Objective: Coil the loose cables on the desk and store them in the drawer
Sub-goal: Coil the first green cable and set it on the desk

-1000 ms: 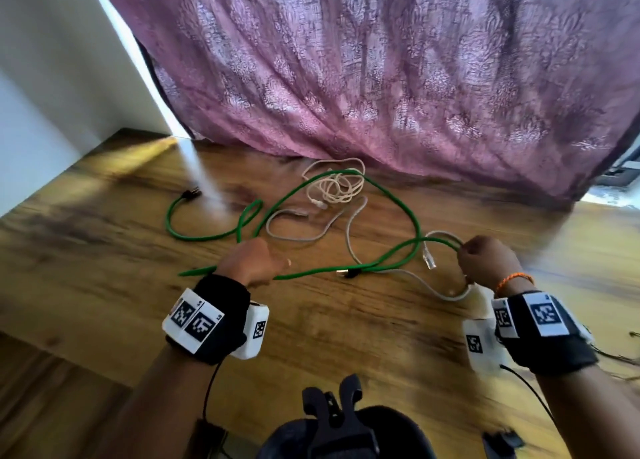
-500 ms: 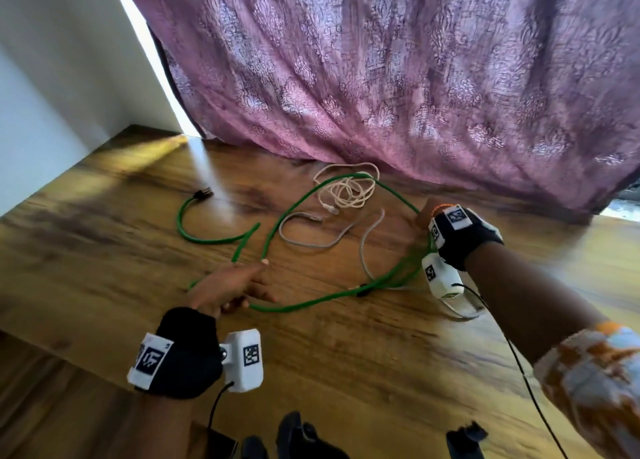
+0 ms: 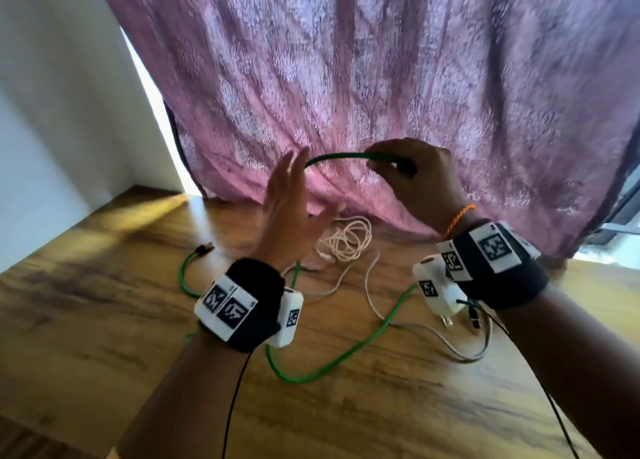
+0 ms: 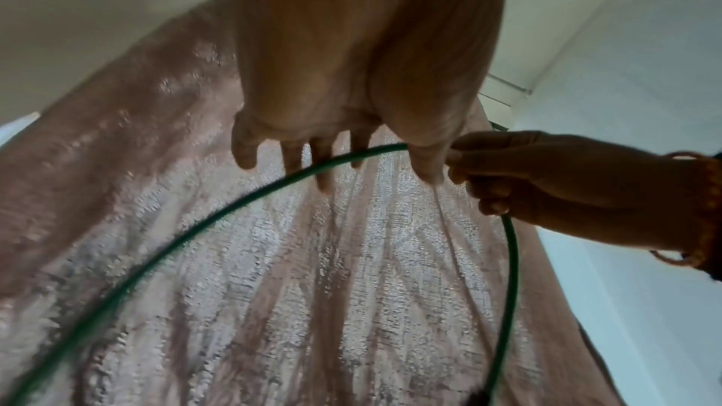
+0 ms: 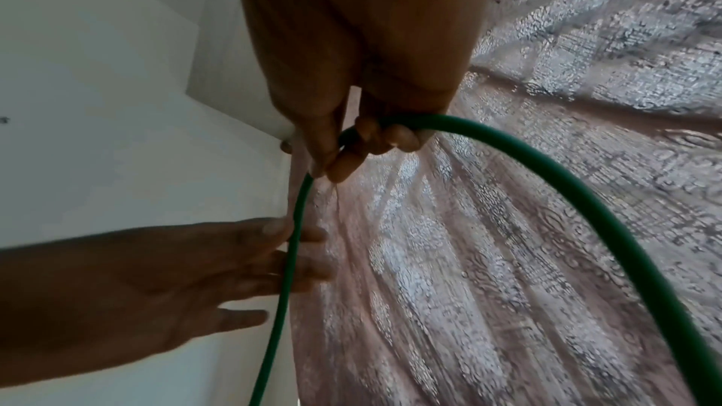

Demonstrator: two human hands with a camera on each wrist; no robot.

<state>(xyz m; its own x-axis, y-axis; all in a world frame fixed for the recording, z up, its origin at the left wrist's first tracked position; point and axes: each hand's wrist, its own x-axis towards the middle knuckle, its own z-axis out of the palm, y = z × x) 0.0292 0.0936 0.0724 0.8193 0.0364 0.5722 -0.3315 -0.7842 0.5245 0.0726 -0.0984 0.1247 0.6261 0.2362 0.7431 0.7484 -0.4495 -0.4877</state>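
1. The green cable (image 3: pixel 337 156) is lifted in front of you: an arc of it runs in the air between your two hands, while the rest trails down to the wooden table (image 3: pixel 398 406) and loops across it toward you. One end with a dark plug (image 3: pixel 205 249) lies on the table at the left, apart from your hands.
2. Your right hand (image 3: pixel 420 185) grasps the green cable, thumb and curled fingers pinched round it; the right wrist view shows the cable passing through those fingers and curving down on both sides.
3. Your left hand (image 3: pixel 289 209) is raised and spread, fingers straight, palm turned toward the right hand. The cable crosses your fingers in the wrist views, but nothing curls round it; whether it rests on them, you cannot tell.
4. On the table behind your hands lies a cream cable (image 3: pixel 348 239) in a loose bundle, close to the foot of the curtain.
5. A grey cable (image 3: pixel 433 337) wanders over the table under your right wrist, crossing the green cable.
6. Both wrists carry black bands with white marker blocks; an orange string bracelet (image 3: pixel 459 218) sits on the right wrist.
7. A mauve patterned curtain (image 3: pixel 381 78) hangs behind the table, with a white wall (image 3: pixel 52 112) to the left.
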